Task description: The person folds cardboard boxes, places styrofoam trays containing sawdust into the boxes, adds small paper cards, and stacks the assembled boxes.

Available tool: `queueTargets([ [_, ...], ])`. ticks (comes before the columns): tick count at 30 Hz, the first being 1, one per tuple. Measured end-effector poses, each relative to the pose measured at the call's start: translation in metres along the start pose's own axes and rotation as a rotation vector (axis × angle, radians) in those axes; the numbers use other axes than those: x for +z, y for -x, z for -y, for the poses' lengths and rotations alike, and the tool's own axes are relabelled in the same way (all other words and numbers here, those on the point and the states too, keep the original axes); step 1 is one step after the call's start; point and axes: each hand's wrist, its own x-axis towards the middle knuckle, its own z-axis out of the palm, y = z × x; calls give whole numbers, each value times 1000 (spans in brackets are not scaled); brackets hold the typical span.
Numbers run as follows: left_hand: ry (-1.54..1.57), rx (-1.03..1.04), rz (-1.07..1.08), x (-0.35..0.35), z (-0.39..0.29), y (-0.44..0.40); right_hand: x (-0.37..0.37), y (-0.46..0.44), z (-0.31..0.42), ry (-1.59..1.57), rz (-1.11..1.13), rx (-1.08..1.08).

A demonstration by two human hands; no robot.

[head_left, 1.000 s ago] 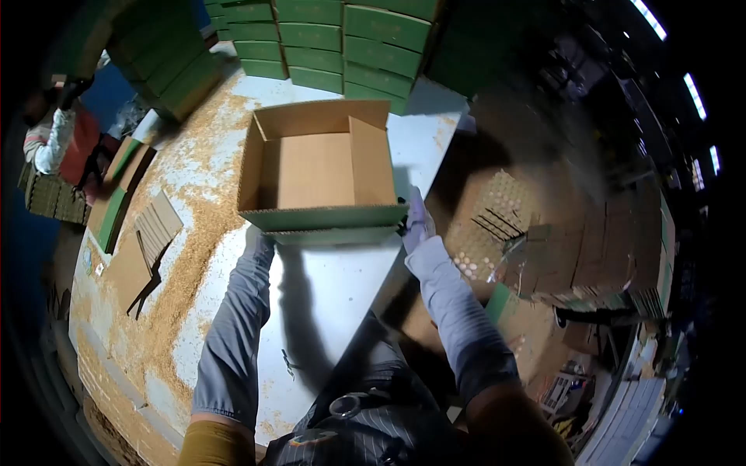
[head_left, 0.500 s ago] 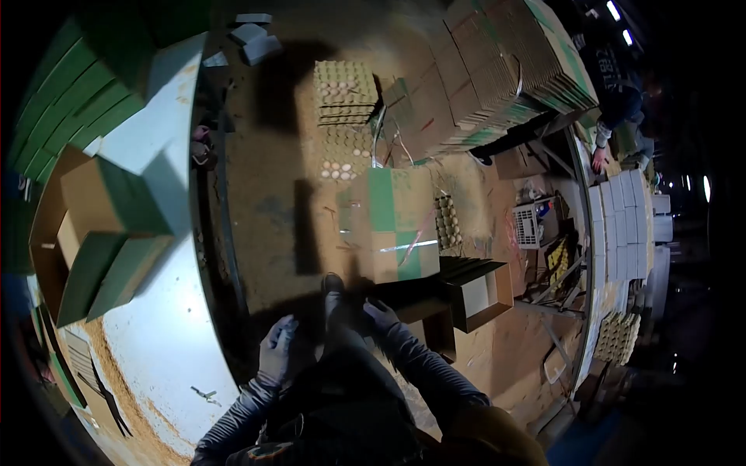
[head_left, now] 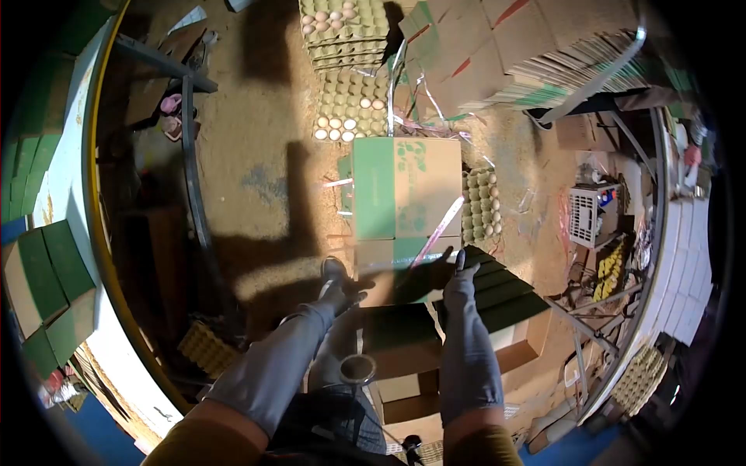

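Observation:
Both of my hands wear greyish gloves and reach toward a green and brown cardboard box (head_left: 435, 186) on the floor. My left hand (head_left: 340, 297) is off the box's near left corner, its fingers apart and holding nothing. My right hand (head_left: 462, 278) is by the near right corner, fingers stretched forward and nothing in its grip; whether it touches the box I cannot tell. Closer to me are opened cartons with dark flaps (head_left: 497, 287). An egg tray (head_left: 482, 206) with eggs along one side lies right of the box.
Stacked egg trays (head_left: 346, 35) and another tray (head_left: 342, 101) with some eggs lie beyond the box. Flattened cartons (head_left: 528, 46) are piled at the back right. A white-topped table (head_left: 70, 182) bounds the left side; a white crate (head_left: 584, 216) sits under the right-hand table. Another person's hand (head_left: 691, 155) shows at far right.
Both hands have moved forward to the near side of the cardboard box, the right one rising further. My view has shifted closer to the box, and the left table's carton now sits nearer the view's edge.

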Motion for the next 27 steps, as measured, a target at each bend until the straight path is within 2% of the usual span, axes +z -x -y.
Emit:
queueTargets([
  [1,8,-18,-6,6,25,-21,4,-2,-15,78,-12,-69],
  [2,525,3,52,10,27,-33,6,-2,-29,154,-25,-137],
  [3,406,-40,-36,18,31,-36,8,-3,-40,229,-38,-206],
  [5,174,-156,-193,31,-20,-23,-7,15,-22,345,-45,-174],
  [7,22,-223,-221,31,-29,-10,-20,28,-3,323,-126,-158],
  [8,276,-186,-244,33,-55,6,-25,16,-15,368,-193,-216],
  [10,767,-79,-399,34,-88,26,-47,14,-31,177,151,-184],
  [11,999,-2,-465,35,-101,36,-51,43,-5,137,302,-52],
  [12,705,54,-470,30,-120,47,-55,21,-31,193,321,-6],
  [13,412,111,-477,24,-133,58,-57,53,-9,85,391,63],
  [14,160,42,-611,14,-134,61,-59,64,-6,130,426,26],
  [17,29,10,-618,-14,-156,93,-57,143,18,123,405,-180],
  [18,-13,5,-603,-27,-173,119,-56,170,25,36,458,-51],
  [19,-31,82,-630,-38,-198,158,-58,175,8,64,573,-180],
  [20,107,155,-576,-52,-207,193,-60,179,-12,76,682,-310],
  [21,242,228,-523,-69,-204,226,-63,225,1,-140,840,-160],
  [23,152,307,-457,-115,-176,296,-69,290,21,-301,1172,43],
  [24,103,266,-436,-127,-176,347,-64,326,27,-277,1246,12],
  [25,118,270,-521,-134,-173,396,-55,340,10,-217,1328,110],
  [27,-497,93,-828,-133,-151,498,-29,395,-13,121,1486,-165],
])
